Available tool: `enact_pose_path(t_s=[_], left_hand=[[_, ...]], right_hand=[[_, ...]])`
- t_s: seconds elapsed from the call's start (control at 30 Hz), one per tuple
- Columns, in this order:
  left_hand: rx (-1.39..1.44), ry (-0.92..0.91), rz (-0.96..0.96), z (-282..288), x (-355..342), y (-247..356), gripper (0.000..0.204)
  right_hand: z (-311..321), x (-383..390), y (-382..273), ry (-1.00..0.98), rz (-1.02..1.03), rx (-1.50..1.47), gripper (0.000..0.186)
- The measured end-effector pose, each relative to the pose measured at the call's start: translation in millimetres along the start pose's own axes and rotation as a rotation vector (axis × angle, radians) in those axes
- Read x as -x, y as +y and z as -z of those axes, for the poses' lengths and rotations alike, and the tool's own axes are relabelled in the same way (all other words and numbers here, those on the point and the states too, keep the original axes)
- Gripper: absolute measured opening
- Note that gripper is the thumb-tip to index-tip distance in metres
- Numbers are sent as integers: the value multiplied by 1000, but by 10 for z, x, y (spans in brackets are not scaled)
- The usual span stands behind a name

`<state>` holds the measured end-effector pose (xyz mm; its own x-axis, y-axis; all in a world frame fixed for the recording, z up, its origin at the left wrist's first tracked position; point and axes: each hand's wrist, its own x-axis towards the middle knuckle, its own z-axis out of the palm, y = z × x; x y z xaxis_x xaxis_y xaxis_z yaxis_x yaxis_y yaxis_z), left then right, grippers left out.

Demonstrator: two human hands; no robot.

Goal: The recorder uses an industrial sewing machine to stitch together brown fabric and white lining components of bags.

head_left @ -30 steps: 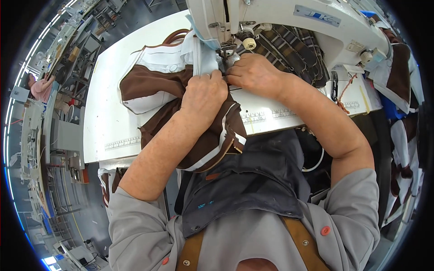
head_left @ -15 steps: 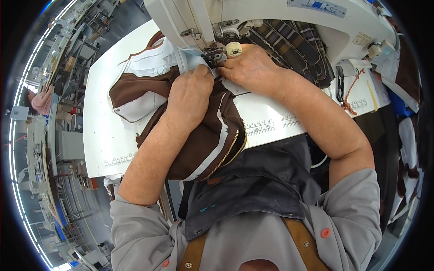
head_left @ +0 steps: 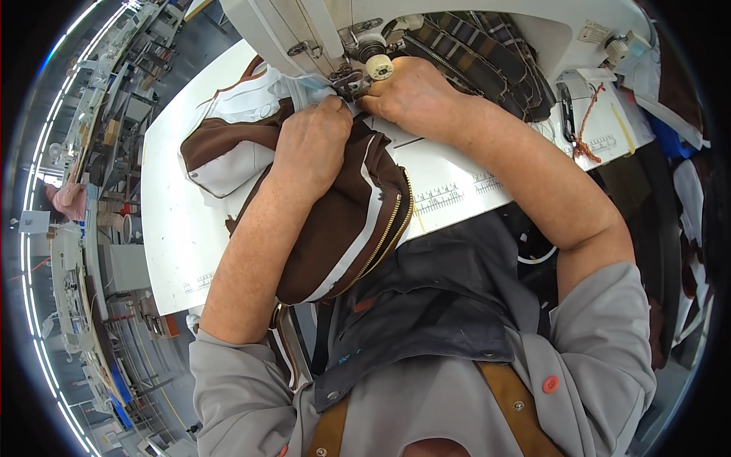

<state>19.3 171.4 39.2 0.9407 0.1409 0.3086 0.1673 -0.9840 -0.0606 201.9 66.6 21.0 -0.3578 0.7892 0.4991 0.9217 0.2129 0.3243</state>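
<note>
My left hand (head_left: 312,141) has its fingers curled on the brown-and-white fabric bag (head_left: 331,228) at the sewing machine's presser foot (head_left: 348,85). My right hand (head_left: 407,95) is bent just right of the foot, below the cream knob (head_left: 378,67); its fingertips are partly hidden, so I cannot make out what they grip. The bag's white lining (head_left: 236,107) lies left of the foot, with a pale zipper tape running under it. The brown part drapes over the front table edge, a gold zipper (head_left: 381,244) along its side.
The white machine table (head_left: 175,221) carries folded plaid pieces (head_left: 480,61) under the machine arm and an orange cord (head_left: 586,137) at right. More brown-and-white pieces (head_left: 689,221) hang far right. A co-worker in pink (head_left: 68,199) is at the far-left benches.
The view has shifted, with machine and hands higher and further left in it. The brown bag part has swung rightward and down, showing more gold zipper. Both hands remain beside the presser foot.
</note>
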Motion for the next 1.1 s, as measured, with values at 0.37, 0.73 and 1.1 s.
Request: enact_pose_path(t_s=[0.37,0.73,1.1], left_hand=[[-92,108,-36,-36,-8,16,7],[-43,-8,-53,-22,40,-200,30],[-101,-50,-105,-65,39,-225,29]], right_hand=[[-13,-20,0,-50,-31,-43,10],[-10,-38,-20,-76,-119,-22,11],[7,-53,-18,-132,-152,-39,12]])
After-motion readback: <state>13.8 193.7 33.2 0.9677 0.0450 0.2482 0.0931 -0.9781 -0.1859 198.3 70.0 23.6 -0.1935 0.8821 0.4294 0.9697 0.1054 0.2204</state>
